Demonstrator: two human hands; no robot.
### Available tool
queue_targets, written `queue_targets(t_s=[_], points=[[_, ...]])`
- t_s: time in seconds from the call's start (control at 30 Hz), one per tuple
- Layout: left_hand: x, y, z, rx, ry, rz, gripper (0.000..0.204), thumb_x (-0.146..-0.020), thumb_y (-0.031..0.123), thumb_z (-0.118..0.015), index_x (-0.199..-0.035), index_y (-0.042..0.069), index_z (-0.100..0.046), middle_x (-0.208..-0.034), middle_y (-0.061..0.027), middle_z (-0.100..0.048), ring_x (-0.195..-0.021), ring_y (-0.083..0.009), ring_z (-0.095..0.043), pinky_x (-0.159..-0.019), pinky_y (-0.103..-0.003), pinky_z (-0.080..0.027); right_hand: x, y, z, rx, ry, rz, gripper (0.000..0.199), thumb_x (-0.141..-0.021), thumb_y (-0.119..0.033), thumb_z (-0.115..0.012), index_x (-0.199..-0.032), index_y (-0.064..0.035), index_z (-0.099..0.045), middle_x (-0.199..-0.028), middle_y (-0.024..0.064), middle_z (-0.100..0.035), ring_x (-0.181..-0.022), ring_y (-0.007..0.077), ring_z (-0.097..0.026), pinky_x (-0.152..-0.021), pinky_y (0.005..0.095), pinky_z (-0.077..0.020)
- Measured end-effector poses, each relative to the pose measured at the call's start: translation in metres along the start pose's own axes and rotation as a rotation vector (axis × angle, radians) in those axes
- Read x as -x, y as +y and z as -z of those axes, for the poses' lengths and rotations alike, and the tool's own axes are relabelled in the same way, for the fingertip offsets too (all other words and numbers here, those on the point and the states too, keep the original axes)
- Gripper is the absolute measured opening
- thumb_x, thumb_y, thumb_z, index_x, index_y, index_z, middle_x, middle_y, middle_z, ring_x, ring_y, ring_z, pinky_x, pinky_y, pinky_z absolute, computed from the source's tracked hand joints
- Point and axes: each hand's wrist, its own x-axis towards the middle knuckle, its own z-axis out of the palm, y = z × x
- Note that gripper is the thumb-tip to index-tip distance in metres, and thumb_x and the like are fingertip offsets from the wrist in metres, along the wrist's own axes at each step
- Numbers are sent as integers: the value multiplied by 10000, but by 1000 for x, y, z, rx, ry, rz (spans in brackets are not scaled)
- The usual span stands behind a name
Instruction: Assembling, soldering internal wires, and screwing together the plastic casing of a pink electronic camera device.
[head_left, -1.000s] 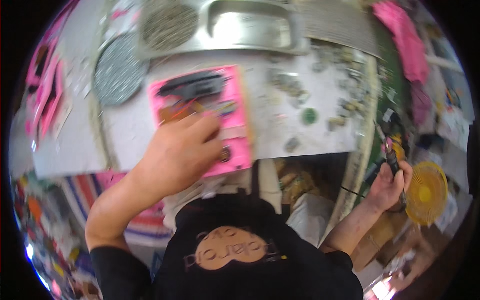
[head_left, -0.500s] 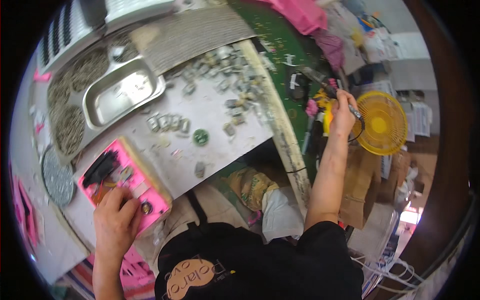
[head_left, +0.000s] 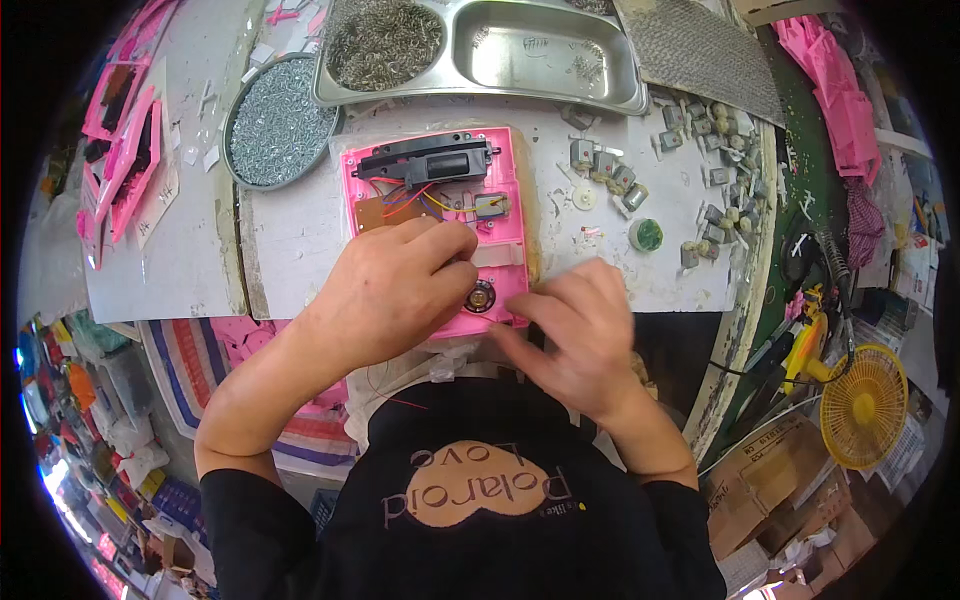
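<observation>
A pink plastic housing [head_left: 512,160] lies at the table's front edge. Inside it are a black molded part [head_left: 440,163], a small motor [head_left: 490,205] with coloured wires, a brown circuit board [head_left: 377,212] and a round speaker-like part [head_left: 480,296]. My left hand [head_left: 405,285] rests over the housing's left side, its fingers curled closed; what they pinch is hidden beneath them. At the lower right corner of the housing is my right hand [head_left: 583,345], somewhat blurred, thumb and forefinger apart with nothing visibly held.
Several small motors [head_left: 605,165] and a green round piece [head_left: 646,235] lie to the right. Behind stand a steel tray [head_left: 480,97] and a grey bowl of screws [head_left: 280,120]. A yellow fan [head_left: 862,405] and cardboard box [head_left: 765,460] are at right; pink shells [head_left: 120,160] lie left.
My right hand has let go of the corded soldering iron at the right and come back to the housing. My left hand stays at the housing. The view has turned toward it.
</observation>
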Motion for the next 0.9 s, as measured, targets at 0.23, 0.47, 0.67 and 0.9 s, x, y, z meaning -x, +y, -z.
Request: queue_targets(t_s=[0.23,0.47,0.67,0.9], points=[[4,-2,-1,67,36,8,248,-725,52,-794,-948,57,-687,-1009,-86,-648,-867,-287,-690,-715,-389,-576,-8,-1,-20,148,-23,11,216,-734,-211,-837,-818,-90,-679,-776,32,-558,-744,245,-518,-760,417,-366],[17,-7,4,118,198,16,327,-713,-12,-809,-1017,31,-698,-1061,-120,-664,-889,-299,-701,-709,-391,-591,-12,-11,-24,164,-39,-43,179,-745,-159,-821,-777,-86,-661,-716,27,-554,-716,233,-526,-752,411,-362],[22,-6,4,94,220,10,356,-693,-4,-810,-1033,44,-718,-1088,-120,-662,-834,-268,-678,-683,-370,-571,-13,-12,-24,155,-44,-26,160,-744,-136,-792,-777,-65,-652,-733,45,-550,-736,246,-535,-775,426,-375],[24,-8,0,55,154,-5,418,-677,2,-802,-1084,81,-742,-1091,-90,-643,-733,-234,-615,-617,-351,-519,-18,-8,-17,120,-91,-8,162,-751,-155,-797,-796,-78,-662,-737,47,-559,-748,253,-550,-755,419,-396]])
